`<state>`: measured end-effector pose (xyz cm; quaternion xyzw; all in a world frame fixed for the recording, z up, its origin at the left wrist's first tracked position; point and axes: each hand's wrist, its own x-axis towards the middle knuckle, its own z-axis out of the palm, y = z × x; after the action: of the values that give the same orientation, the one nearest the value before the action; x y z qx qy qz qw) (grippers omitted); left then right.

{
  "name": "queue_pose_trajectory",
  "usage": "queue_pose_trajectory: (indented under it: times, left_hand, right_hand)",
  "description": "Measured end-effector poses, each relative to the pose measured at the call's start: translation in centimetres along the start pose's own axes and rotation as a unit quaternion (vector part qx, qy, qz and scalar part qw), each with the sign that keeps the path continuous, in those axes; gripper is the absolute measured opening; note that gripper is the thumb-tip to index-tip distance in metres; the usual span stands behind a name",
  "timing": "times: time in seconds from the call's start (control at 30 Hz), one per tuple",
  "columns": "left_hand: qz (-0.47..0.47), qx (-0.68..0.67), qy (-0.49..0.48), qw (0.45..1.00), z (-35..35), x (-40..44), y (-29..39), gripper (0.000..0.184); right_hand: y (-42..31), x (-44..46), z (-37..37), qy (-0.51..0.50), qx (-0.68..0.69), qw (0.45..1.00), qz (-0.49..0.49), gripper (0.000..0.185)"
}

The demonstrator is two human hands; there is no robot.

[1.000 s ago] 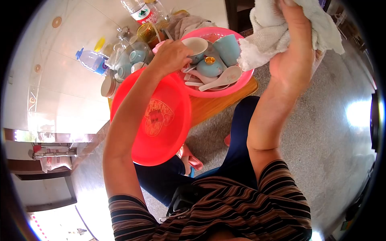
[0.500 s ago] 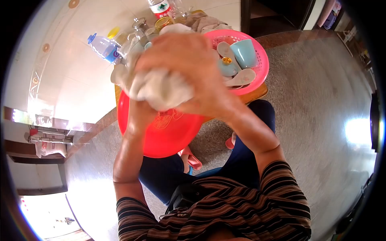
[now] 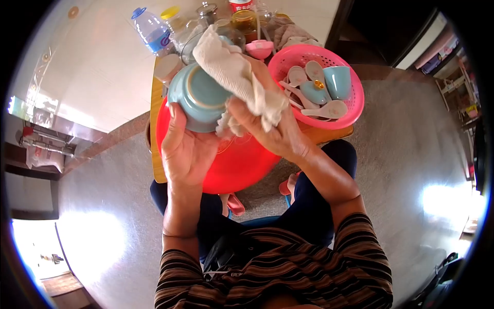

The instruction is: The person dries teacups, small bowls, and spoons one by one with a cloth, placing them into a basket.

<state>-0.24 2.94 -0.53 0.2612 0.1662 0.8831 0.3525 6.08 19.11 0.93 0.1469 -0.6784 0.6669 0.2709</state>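
Note:
A light blue bowl (image 3: 200, 95) is held tilted over the red basin (image 3: 236, 167), its base ring facing me. My left hand (image 3: 188, 147) grips it from below, thumb on its outer side. My right hand (image 3: 262, 121) is closed on a white cloth (image 3: 226, 69), which lies against the bowl's right side and upper edge. Part of the right fingers is hidden by the cloth. To the right, a pink basket (image 3: 358, 98) contains a light blue cup (image 3: 338, 82), a blue lid with a golden knob (image 3: 314, 93) and several spoons (image 3: 329, 109).
Against the wall stand a blue-capped plastic bottle (image 3: 153, 31), a yellow-capped jar (image 3: 175, 20) and other glassware. A pink lidded item (image 3: 259, 49) and a crumpled cloth (image 3: 296, 36) are behind the basket. The wooden table edge (image 3: 158, 129) shows at left.
The left hand has taken the bowl from the basket area and turned it base-up over the basin. The right hand has brought the cloth from the far right onto the bowl. The view has shifted.

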Motion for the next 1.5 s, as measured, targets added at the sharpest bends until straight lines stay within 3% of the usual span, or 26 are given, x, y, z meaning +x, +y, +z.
queue_pose_trajectory:
  times: [0.07, 0.13, 0.2, 0.27, 0.37, 0.4, 0.43, 0.5, 0.53, 0.57, 0.63, 0.7, 0.8, 0.83, 0.87, 0.93, 1.0, 1.07, 1.1, 1.3, 1.37, 1.43, 1.5]
  left_hand:
    - [0.001, -0.13, 0.032, 0.991, 0.0, -0.4, -0.3, 0.053]
    - [0.015, -0.098, 0.068, 0.993, 0.1, -1.0, -0.3, 0.054]
    - [0.025, -0.025, 0.127, 0.991, 0.6, -1.4, -0.3, 0.056]
    - [0.05, 0.019, 0.131, 0.99, 0.4, -1.7, -0.5, 0.05]
    - [0.126, 0.265, 0.131, 0.947, -0.1, -2.8, -1.1, 0.031]
    - [0.131, 0.355, 0.146, 0.914, 0.5, -2.8, -1.0, 0.024]
    - [0.109, 0.526, 0.103, 0.837, 0.7, -2.8, -0.3, 0.022]
    - [0.184, 0.796, 0.004, 0.577, 0.8, -2.0, 0.2, 0.018]
    - [0.188, 0.839, -0.016, 0.51, 1.2, -1.9, 0.2, 0.019]
    - [0.183, 0.848, -0.015, 0.498, 1.2, -1.9, 0.1, 0.019]
    - [0.179, 0.856, -0.013, 0.485, 1.1, -1.9, 0.2, 0.02]
    - [0.184, 0.897, -0.053, 0.399, 1.1, -1.8, 0.6, 0.022]
    - [0.243, 0.9, -0.029, 0.362, 1.4, -1.8, 0.8, 0.023]
    - [0.276, 0.895, -0.037, 0.347, 0.9, -2.1, 1.0, 0.039]
    - [0.275, 0.894, -0.047, 0.351, 0.8, -2.2, 0.9, 0.039]
    - [0.323, 0.845, 0.045, 0.424, 0.5, -2.0, 0.5, 0.069]
    - [0.325, 0.817, 0.088, 0.468, 0.3, -2.0, 0.4, 0.099]
    - [0.171, 0.656, 0.147, 0.72, 0.6, -2.2, 0.1, 0.102]
    - [0.166, 0.638, 0.126, 0.742, 0.2, -1.9, 0.1, 0.105]
    - [0.204, 0.634, 0.151, 0.73, 0.0, -2.0, -0.1, 0.107]
    - [0.221, 0.624, 0.145, 0.735, 0.2, -2.1, 0.0, 0.104]
    - [0.24, 0.614, 0.14, 0.739, 0.1, -2.4, 0.3, 0.102]
    - [0.109, 0.544, 0.179, 0.812, -0.5, -3.4, 0.7, 0.1]
  right_hand:
    - [0.8, 0.1, 1.1, 0.023, -0.193, 0.966, -0.168, 0.062]
    - [1.3, 0.1, 1.8, -0.002, -0.232, 0.956, -0.179, 0.071]
    - [2.2, 0.2, 2.5, 0.021, -0.239, 0.939, -0.245, 0.073]
    - [2.4, 0.2, 2.7, 0.008, -0.246, 0.939, -0.241, 0.072]
    - [2.4, -0.1, 3.2, -0.012, -0.253, 0.938, -0.235, 0.07]
    - [2.7, -0.2, 3.4, -0.013, -0.242, 0.942, -0.231, 0.069]
    - [1.8, -0.5, 3.2, -0.009, -0.188, 0.971, -0.151, 0.068]
    - [1.5, -0.5, 2.5, -0.011, -0.122, 0.987, -0.103, 0.067]
    - [1.4, -0.6, 2.2, -0.009, -0.089, 0.993, -0.079, 0.067]
    - [0.7, -0.7, 1.9, -0.021, 0.016, 0.999, 0.024, 0.069]
    - [0.6, -0.6, 1.7, -0.047, 0.087, 0.992, 0.075, 0.068]
    - [0.2, -0.4, 1.5, -0.055, 0.119, 0.984, 0.119, 0.066]
    - [-0.6, -0.7, 1.0, -0.047, 0.11, 0.978, 0.17, 0.047]
    - [-0.2, -0.7, 0.8, -0.037, 0.137, 0.966, 0.215, 0.038]
    - [0.2, -0.8, 1.1, -0.005, 0.13, 0.969, 0.209, 0.032]
    - [1.0, -1.2, 1.7, 0.058, 0.115, 0.972, 0.197, 0.033]
    - [0.9, -1.5, 1.6, 0.034, 0.115, 0.973, 0.196, 0.036]
    - [1.1, -1.9, 1.7, 0.051, 0.08, 0.973, 0.211, 0.038]
    - [0.9, -1.6, 1.4, 0.012, 0.097, 0.976, 0.192, 0.038]
    - [-0.4, -0.8, 1.1, -0.023, 0.021, 0.988, 0.151, 0.025]
    - [0.1, -0.6, 1.3, 0.026, -0.055, 0.996, 0.06, 0.016]
    - [0.7, -0.5, 1.9, 0.039, -0.013, 0.998, 0.056, 0.015]
    - [1.3, -0.4, 2.4, 0.042, 0.033, 0.997, 0.051, 0.014]
